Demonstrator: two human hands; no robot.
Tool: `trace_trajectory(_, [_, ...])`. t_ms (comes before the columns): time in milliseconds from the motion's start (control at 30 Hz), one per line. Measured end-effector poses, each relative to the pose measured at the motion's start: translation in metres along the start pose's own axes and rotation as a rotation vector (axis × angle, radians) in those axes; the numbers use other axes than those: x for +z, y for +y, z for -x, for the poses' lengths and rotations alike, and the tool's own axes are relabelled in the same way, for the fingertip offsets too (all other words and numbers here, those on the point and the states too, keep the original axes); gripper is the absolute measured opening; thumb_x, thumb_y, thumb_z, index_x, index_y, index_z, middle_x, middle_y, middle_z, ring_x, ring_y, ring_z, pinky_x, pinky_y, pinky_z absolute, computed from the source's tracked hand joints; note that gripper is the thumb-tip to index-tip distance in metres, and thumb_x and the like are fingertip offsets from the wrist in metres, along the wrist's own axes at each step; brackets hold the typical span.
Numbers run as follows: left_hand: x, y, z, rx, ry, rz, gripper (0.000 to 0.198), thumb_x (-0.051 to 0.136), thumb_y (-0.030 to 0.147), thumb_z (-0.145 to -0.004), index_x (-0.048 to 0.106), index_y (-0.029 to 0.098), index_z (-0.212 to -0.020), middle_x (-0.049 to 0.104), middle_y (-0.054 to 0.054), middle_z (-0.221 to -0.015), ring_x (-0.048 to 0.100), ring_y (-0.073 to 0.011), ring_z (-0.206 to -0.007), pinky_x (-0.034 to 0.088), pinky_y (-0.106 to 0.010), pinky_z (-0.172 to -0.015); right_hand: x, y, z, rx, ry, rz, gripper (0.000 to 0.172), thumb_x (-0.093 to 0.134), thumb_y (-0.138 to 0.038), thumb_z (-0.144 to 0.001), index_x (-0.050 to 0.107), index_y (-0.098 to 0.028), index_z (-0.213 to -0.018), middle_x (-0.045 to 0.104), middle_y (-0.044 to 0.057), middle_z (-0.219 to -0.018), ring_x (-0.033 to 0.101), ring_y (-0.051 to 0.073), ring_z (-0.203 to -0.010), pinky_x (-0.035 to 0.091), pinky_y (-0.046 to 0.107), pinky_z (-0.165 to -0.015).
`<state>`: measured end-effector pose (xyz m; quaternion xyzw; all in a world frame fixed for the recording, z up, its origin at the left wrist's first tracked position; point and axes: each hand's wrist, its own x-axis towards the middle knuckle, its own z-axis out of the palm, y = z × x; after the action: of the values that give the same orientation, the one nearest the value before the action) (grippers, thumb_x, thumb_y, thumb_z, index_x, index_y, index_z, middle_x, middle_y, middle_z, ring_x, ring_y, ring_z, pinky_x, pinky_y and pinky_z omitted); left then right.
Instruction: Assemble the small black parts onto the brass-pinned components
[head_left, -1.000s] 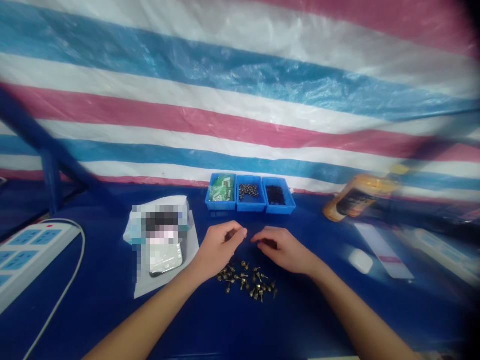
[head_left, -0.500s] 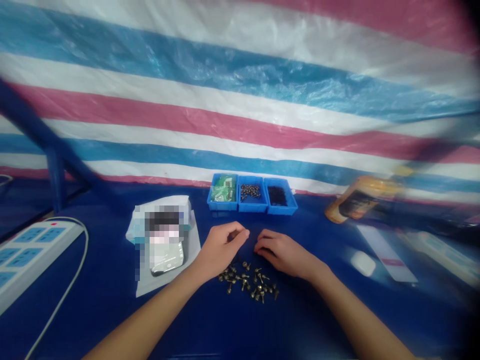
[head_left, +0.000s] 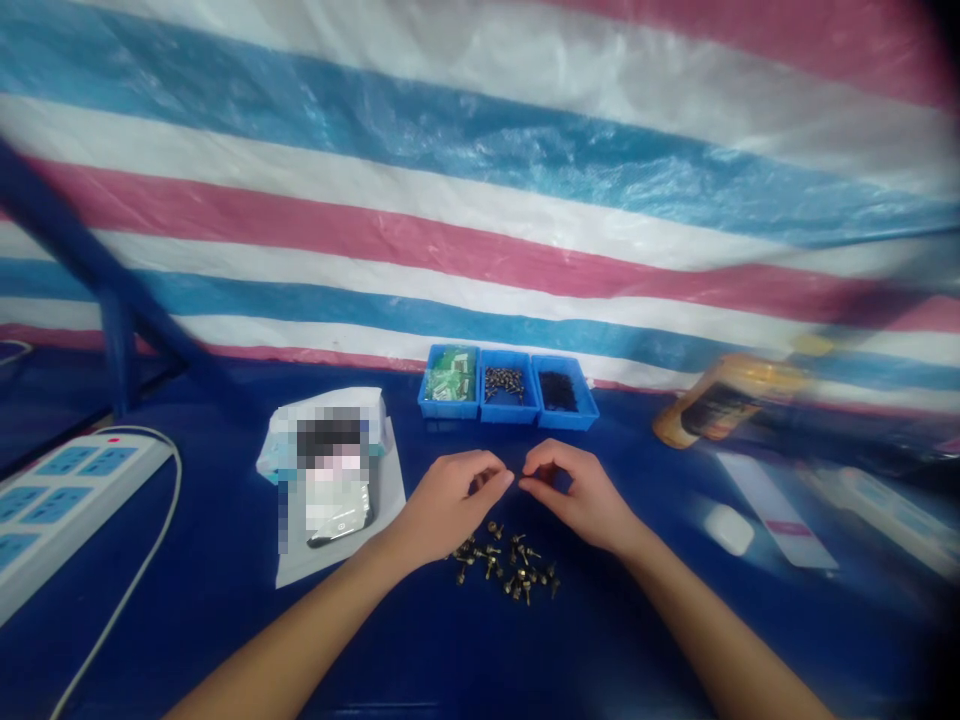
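Hiding partly behind pixelation, a white packet (head_left: 379, 425) is lying left; the left hand (head_left: 457, 500) is partly screening brass fittings (head_left: 521, 578) on the worktop (head_left: 622, 630) and curling just short of the right hand (head_left: 577, 495) (whether either is gripping anything, I cannot tell). Blue bins (head_left: 510, 413) are holding green packets (head_left: 452, 375), metal pieces (head_left: 504, 382), something dark (head_left: 558, 390).

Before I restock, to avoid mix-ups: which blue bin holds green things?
The leftmost blue bin holds the green pieces; the middle bin holds small metal parts, the right bin dark pieces.
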<state>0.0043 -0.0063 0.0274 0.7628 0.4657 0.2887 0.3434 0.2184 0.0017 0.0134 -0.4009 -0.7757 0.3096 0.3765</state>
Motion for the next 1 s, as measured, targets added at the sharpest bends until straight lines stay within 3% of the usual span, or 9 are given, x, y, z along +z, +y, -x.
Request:
trace_trajectory(367, [0.0,-0.001,0.0,0.013,-0.036,0.041,0.028,0.049,0.035,-0.096,0.066,0.02,-0.08,0.06,0.004,-0.072,0.052,-0.0113,-0.066,0.035,-0.025,-0.061,0.0,-0.007,0.0,-0.056,-0.035,-0.042,0.006,0.066,-0.023,-0.089,0.066,-0.022,-0.094,0.067,0.002,-0.09,0.058,0.013,-0.073,0.048,0.026,-0.068])
trace_trajectory(567, [-0.001,-0.001,0.0,0.004,0.017,0.109,0.021,0.052,0.032,-0.094,0.067,0.02,-0.084,0.063,0.003,-0.075,0.052,-0.0109,-0.065,0.037,-0.024,-0.061,-0.002,-0.006,0.001,0.062,-0.086,-0.025,0.021,0.062,-0.037,-0.092,0.064,-0.022,-0.108,0.067,0.003,-0.095,0.058,0.014,-0.073,0.047,0.026,-0.067])
trace_trajectory(733, [-0.001,0.0,0.0,-0.005,0.026,0.134,0.018,0.055,0.03,-0.092,0.067,0.02,-0.084,0.062,0.004,-0.073,0.051,-0.0104,-0.063,0.037,-0.023,-0.059,0.001,-0.008,-0.001,0.079,-0.171,-0.025,0.027,0.048,-0.036,-0.1,0.064,-0.019,-0.088,0.063,0.001,-0.081,0.057,0.014,-0.076,0.044,0.026,-0.073])
trace_trajectory(1000, [0.0,-0.001,0.001,0.008,0.016,0.143,0.014,0.056,0.027,-0.091,0.068,0.021,-0.085,0.063,0.005,-0.074,0.051,-0.0093,-0.063,0.038,-0.022,-0.059,0.002,-0.01,-0.001,0.126,-0.134,-0.127,0.032,0.046,-0.036,-0.101,0.063,-0.017,-0.082,0.058,-0.001,-0.075,0.053,0.011,-0.07,0.041,0.024,-0.069])
